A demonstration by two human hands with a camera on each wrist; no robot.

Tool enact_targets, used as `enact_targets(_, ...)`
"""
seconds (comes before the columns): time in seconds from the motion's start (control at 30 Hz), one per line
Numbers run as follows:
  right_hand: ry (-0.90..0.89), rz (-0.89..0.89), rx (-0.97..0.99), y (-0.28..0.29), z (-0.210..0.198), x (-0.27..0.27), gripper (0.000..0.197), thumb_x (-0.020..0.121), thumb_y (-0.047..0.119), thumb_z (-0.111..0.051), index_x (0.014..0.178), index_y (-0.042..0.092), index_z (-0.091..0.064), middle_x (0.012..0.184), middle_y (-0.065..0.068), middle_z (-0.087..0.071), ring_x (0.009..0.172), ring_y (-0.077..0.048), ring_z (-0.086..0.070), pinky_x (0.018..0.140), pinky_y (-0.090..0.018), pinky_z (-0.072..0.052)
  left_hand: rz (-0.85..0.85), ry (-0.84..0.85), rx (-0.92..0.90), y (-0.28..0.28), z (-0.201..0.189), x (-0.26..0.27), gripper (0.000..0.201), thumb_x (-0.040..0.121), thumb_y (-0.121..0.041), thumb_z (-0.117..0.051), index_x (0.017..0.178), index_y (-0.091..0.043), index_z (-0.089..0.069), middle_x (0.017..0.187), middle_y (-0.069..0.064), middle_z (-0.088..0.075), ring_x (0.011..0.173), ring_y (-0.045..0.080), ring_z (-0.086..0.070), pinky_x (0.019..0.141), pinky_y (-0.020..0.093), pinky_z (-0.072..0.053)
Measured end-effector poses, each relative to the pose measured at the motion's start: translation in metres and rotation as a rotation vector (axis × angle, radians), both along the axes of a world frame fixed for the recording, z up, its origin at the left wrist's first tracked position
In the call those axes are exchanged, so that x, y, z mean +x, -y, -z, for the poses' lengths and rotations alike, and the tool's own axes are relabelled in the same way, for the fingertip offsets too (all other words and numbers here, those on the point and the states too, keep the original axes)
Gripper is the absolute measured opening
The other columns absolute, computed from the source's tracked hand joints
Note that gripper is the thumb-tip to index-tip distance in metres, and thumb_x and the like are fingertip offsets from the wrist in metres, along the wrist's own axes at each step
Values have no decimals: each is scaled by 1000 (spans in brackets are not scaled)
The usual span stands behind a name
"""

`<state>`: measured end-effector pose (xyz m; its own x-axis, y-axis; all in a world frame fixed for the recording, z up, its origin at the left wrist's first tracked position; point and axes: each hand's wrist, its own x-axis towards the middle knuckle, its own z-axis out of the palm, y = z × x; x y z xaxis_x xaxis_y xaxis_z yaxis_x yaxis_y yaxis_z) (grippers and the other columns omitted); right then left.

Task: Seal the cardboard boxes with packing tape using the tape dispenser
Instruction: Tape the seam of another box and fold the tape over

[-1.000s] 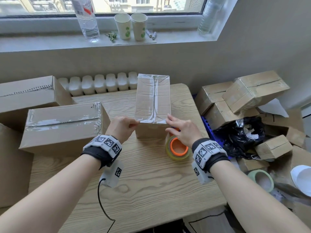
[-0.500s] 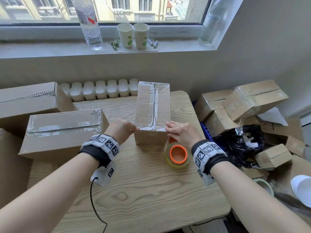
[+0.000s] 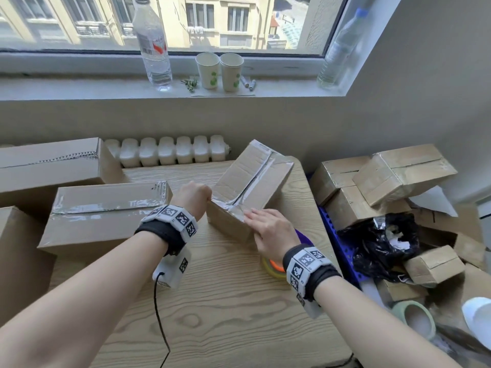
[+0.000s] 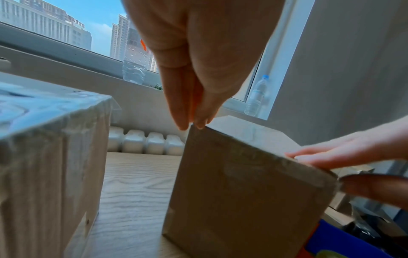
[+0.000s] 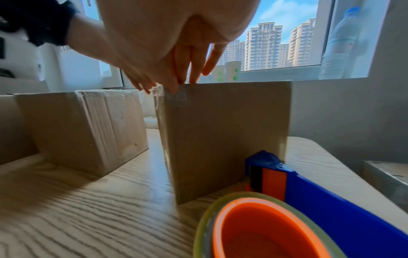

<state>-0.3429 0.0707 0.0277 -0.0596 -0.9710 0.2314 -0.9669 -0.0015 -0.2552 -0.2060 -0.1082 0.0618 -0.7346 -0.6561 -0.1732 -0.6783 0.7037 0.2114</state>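
Box (image 3: 249, 187) sits angled on table (image 3: 225, 314), taped seam up; right hand (image 3: 271, 232) lies flat, fingers straight, on its near edge; left hand (image 3: 192, 196) pinches the near-left corner; press tape ends down firmly; tape dispenser (image 5: 298, 200) lies idle beside the box.

Both forearms are bare, with no sleeves. Each wrist carries a black fabric strap under a band of white blocks printed with black square fiducial markers. Below the left hand (image 3: 191, 195) a white box-shaped module hangs from the strap, bearing one more marker, and a thin black cable runs from its lower end. Below the right hand (image 3: 271, 235) a similar white module hangs, also marked
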Motion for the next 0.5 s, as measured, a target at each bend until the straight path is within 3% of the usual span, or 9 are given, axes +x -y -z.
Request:
enact_targets(0.07, -14, -56, -12, 8, 2, 5, 34, 64, 13, -66, 96, 12, -75, 105, -1, -73, 97, -15, -69, 90, -28, -38, 21, -40, 2, -2, -5, -1, 25, 92, -14, -47, 102, -17, -69, 106, 5, -65, 99, 28, -62, 73, 35, -49)
enact_targets(0.1, -22, -57, -9, 11, 3, 5, 32, 67, 17, -69, 98, 12, -74, 106, -1, -73, 97, -15, -69, 90, -29, -38, 31, -51, 26, -6, -6, -1, 27, 93, -22, -45, 111, -19, -66, 118, 3, -61, 108, 27, -59, 81, 37, -49)
enact_targets(0.17, -32, -5, 46, 18, 1, -1, 48, 63, 23, -82, 109, 11, -70, 112, -3, -70, 101, -16, -67, 95, -31, -43, 31, -8, 97, -17, -10, 2, 45, 95, -42, -40, 136, -25, -47, 147, 1, -38, 133, 23, -39, 104, 38, -38)
enact_targets(0.2, -34, 38, 92, 20, -2, -8, 59, 62, 25, -84, 117, 11, -66, 120, -5, -66, 108, -17, -64, 98, -31, -43, 40, 27, 122, -22, -11, 3, 56, 94, -52, -38, 143, -26, -36, 154, 1, -25, 140, 21, -25, 111, 39, -28)
enact_targets(0.3, -22, 155, 226, 22, -10, -34, 64, 83, 28, -67, 141, 17, -43, 152, -2, -34, 138, -16, -34, 115, -32, -16, 96, 124, 139, -32, -6, 6, 88, 78, -79, -34, 149, -29, -18, 158, 4, -6, 145, 19, -3, 117, 46, -13)
enact_targets(0.37, -34, 219, 289, 23, -11, -51, 61, 89, 28, -60, 145, 21, -35, 156, 0, -24, 143, -14, -22, 116, -30, -3, 117, 164, 120, -36, 1, 7, 97, 70, -84, -37, 148, -30, -15, 158, 5, 0, 146, 20, 3, 117, 50, -8)
enact_targets(0.5, -14, 250, 303, 30, -6, -65, 60, 89, 21, -59, 145, 24, -36, 154, -3, -29, 143, -16, -21, 116, -33, -3, 114, 152, 57, -34, 10, 6, 87, 79, -73, -43, 147, -27, -17, 158, 7, 0, 146, 21, 3, 117, 49, -8)
